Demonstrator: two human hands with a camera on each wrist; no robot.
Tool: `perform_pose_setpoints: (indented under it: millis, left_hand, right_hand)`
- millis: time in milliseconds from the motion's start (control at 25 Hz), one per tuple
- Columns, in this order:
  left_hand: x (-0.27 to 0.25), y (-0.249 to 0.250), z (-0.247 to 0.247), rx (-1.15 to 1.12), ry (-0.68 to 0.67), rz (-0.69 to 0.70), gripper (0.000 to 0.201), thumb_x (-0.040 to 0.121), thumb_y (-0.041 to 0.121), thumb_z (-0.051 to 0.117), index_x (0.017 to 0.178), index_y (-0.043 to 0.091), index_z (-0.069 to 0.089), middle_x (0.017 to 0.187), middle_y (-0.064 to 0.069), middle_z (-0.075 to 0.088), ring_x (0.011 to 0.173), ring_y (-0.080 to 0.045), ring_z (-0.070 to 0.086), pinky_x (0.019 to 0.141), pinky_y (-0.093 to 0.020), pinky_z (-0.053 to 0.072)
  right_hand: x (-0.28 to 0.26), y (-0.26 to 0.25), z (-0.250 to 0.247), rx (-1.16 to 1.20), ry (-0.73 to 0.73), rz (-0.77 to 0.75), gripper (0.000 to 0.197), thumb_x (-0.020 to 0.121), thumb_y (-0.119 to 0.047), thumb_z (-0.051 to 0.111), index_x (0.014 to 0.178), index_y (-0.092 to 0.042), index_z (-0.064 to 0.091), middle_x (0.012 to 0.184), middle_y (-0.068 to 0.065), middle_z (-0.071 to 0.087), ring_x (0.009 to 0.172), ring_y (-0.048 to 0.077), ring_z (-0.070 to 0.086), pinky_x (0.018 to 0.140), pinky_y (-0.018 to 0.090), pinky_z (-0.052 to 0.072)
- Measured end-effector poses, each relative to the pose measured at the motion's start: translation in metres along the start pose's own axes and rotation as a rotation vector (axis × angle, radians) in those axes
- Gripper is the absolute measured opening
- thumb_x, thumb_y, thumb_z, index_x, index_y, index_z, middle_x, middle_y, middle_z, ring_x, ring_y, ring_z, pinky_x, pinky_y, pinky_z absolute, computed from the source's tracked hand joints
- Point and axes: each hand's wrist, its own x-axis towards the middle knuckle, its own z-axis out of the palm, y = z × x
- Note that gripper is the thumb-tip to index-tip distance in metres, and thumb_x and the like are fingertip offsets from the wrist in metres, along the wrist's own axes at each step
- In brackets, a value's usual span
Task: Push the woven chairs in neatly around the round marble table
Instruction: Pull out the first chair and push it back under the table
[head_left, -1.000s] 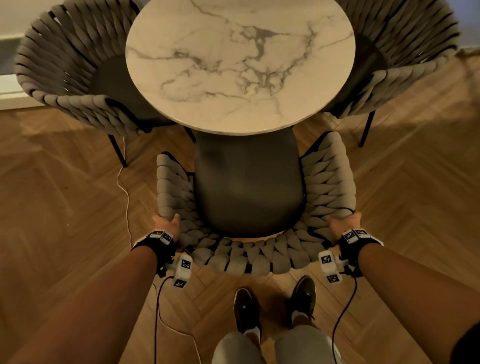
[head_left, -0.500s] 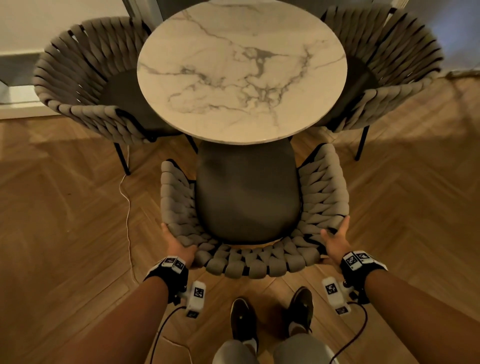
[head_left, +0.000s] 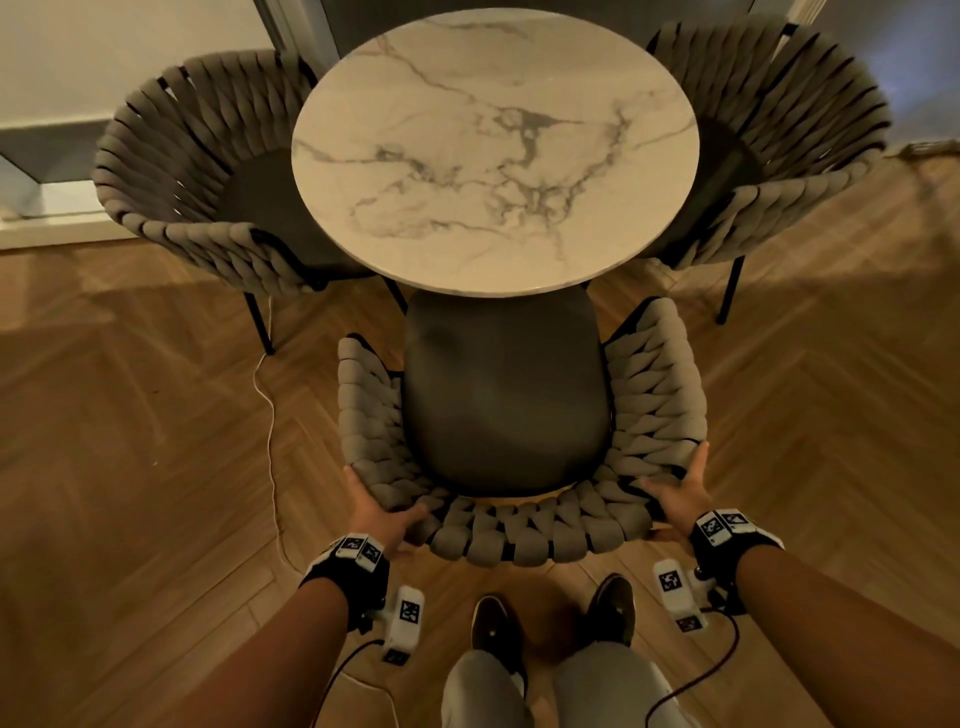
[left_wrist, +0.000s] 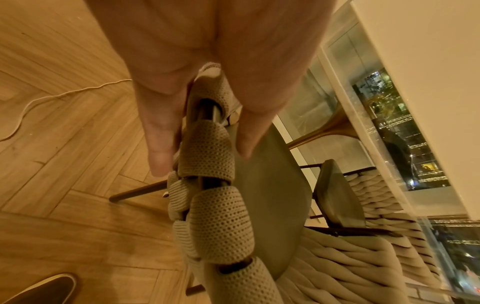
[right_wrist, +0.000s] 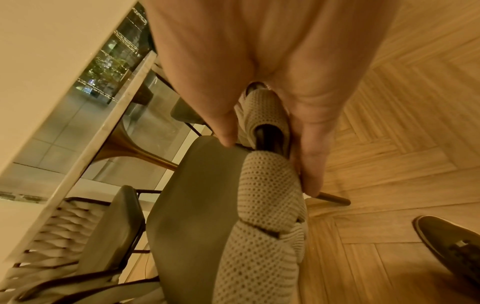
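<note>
I have both hands on the near woven chair (head_left: 524, 540). My left hand (head_left: 382, 514) grips the back rim at its left rear corner: in the left wrist view the thumb lies inside the weave and the fingers (left_wrist: 158, 131) run down the outside, so the rim is pinched between them. My right hand (head_left: 678, 499) holds the right rear corner in the same way, thumb inside, fingers (right_wrist: 311, 160) stretched along the outer face of the rim.

The chair's dark seat cushion (head_left: 506, 395) points at the round marble worktop (head_left: 493, 150), with its front edge tucked just under the worktop's near rim, while most of the seat lies outside it. Two more woven chairs stand at the far side, the left chair (head_left: 208, 171) and the right chair (head_left: 779, 140), both with their seats partly under the worktop. My shoes (head_left: 496, 631) stand on the herringbone wood floor (head_left: 130, 467) just behind the chair back. A thin white cord (head_left: 270, 415) trails over the floor left of the chair.
</note>
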Motion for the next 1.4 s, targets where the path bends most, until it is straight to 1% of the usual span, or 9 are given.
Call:
perform_pose_setpoints:
  millis: [80,160,280,440,720,920,1120,1280,1400]
  left_hand:
    - [-0.002,-0.005,-0.002,-0.021,-0.063,0.000,0.135,0.074,0.001,0.081,0.137,0.064,-0.022,0.154,-0.019,0.033,0.111,-0.047,0.060,0.073,-0.060,0.059]
    - [0.000,-0.006,-0.002,-0.095,-0.052,0.002,0.132,0.075,-0.006,0.077,0.140,0.063,-0.015,0.155,-0.019,0.028,0.121,-0.050,0.052,0.082,-0.064,0.055]
    - [0.008,-0.007,-0.001,-0.190,-0.041,-0.003,0.127,0.074,-0.013,0.074,0.143,0.063,-0.003,0.156,-0.015,0.026,0.128,-0.050,0.043,0.085,-0.068,0.051]
    - [0.015,-0.004,-0.002,-0.229,-0.014,0.007,0.126,0.073,-0.016,0.072,0.144,0.061,0.001,0.155,-0.014,0.029,0.129,-0.049,0.043,0.082,-0.068,0.053]
    - [0.018,0.008,-0.006,-0.185,0.040,0.017,0.128,0.073,-0.014,0.074,0.143,0.063,-0.001,0.153,-0.013,0.035,0.125,-0.046,0.049,0.080,-0.065,0.056]
    - [0.016,0.002,-0.006,-0.163,0.063,0.007,0.127,0.074,-0.011,0.075,0.143,0.064,-0.001,0.152,-0.012,0.037,0.121,-0.044,0.052,0.076,-0.059,0.059]
    - [0.023,0.003,0.003,-0.079,0.050,0.024,0.131,0.070,-0.002,0.081,0.134,0.072,-0.007,0.150,-0.012,0.040,0.114,-0.045,0.055,0.076,-0.062,0.058]
    - [0.028,0.001,0.004,-0.083,0.041,0.011,0.132,0.069,-0.002,0.082,0.131,0.075,-0.006,0.151,-0.013,0.036,0.117,-0.047,0.053,0.075,-0.063,0.058]
    - [0.027,0.000,0.004,-0.120,0.038,-0.001,0.131,0.069,-0.005,0.080,0.131,0.076,-0.003,0.152,-0.013,0.034,0.119,-0.047,0.050,0.077,-0.064,0.057]
  right_hand:
    - [0.000,0.002,0.008,-0.017,0.052,-0.007,0.121,0.090,-0.001,0.068,0.146,-0.052,-0.026,0.162,0.014,0.025,0.129,0.046,0.048,0.069,0.052,0.056]
    - [0.002,0.005,0.018,-0.075,0.126,-0.040,0.115,0.092,0.002,0.060,0.148,-0.041,-0.031,0.160,0.020,0.028,0.128,0.045,0.048,0.089,0.056,0.052]
    - [0.008,0.016,0.020,-0.069,0.131,-0.071,0.108,0.095,-0.001,0.055,0.147,-0.045,-0.030,0.163,0.016,0.023,0.135,0.043,0.043,0.104,0.061,0.044]
    - [0.003,0.010,0.021,0.073,0.071,0.026,0.101,0.099,-0.004,0.052,0.140,-0.069,-0.015,0.161,0.007,0.025,0.133,0.048,0.041,0.085,0.072,0.049]
    - [0.003,0.007,0.028,0.102,0.080,0.000,0.101,0.099,-0.004,0.052,0.142,-0.066,-0.015,0.161,0.009,0.027,0.133,0.047,0.042,0.087,0.076,0.047]
    - [-0.005,0.015,0.030,0.162,0.078,0.031,0.099,0.099,-0.001,0.052,0.143,-0.068,-0.007,0.162,0.009,0.025,0.136,0.047,0.039,0.088,0.077,0.045]
    - [-0.008,-0.002,0.023,0.127,0.111,-0.025,0.096,0.100,0.000,0.049,0.151,-0.056,-0.009,0.163,0.011,0.026,0.142,0.040,0.035,0.100,0.065,0.041]
    - [-0.003,0.000,0.022,0.053,0.142,-0.022,0.102,0.097,-0.004,0.056,0.142,-0.068,-0.010,0.163,0.011,0.026,0.137,0.046,0.040,0.094,0.072,0.045]
    - [-0.006,-0.001,0.022,0.025,0.151,-0.076,0.101,0.097,-0.002,0.056,0.151,-0.054,-0.012,0.162,0.012,0.028,0.139,0.040,0.039,0.105,0.059,0.043]
